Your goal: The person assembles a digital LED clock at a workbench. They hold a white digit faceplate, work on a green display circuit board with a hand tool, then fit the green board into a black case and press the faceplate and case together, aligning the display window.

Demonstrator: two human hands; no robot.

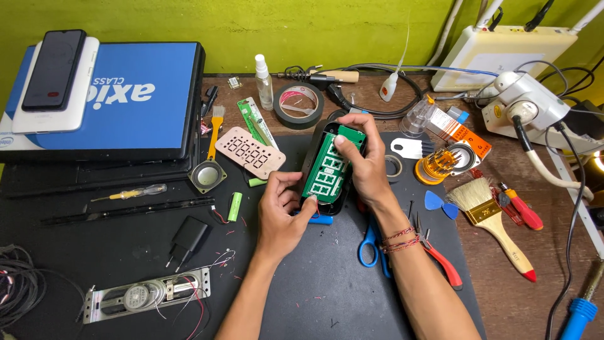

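Both of my hands hold a black plastic housing (313, 157) with a green circuit board (328, 170) lying in it, tilted up off the black mat (327, 289). My left hand (282, 211) grips the housing's near left corner, thumb on its edge. From the right, my right hand (365, 167) wraps the housing, its thumb pressing on the top of the green board. A pinkish panel with digit cut-outs (250, 152) lies just left of the housing. A blue-handled tool (321, 220) peeks out under my left hand.
Blue scissors (369, 245) and red pliers (443, 264) lie by my right forearm. A paintbrush (491, 217), screwdriver-bit holder (437, 165), tape roll (298, 104), spray bottle (264, 82), small speaker (207, 175), green battery (234, 206), black charger (186, 240), long speaker module (146, 294) and a laptop (119, 101) surround the mat.
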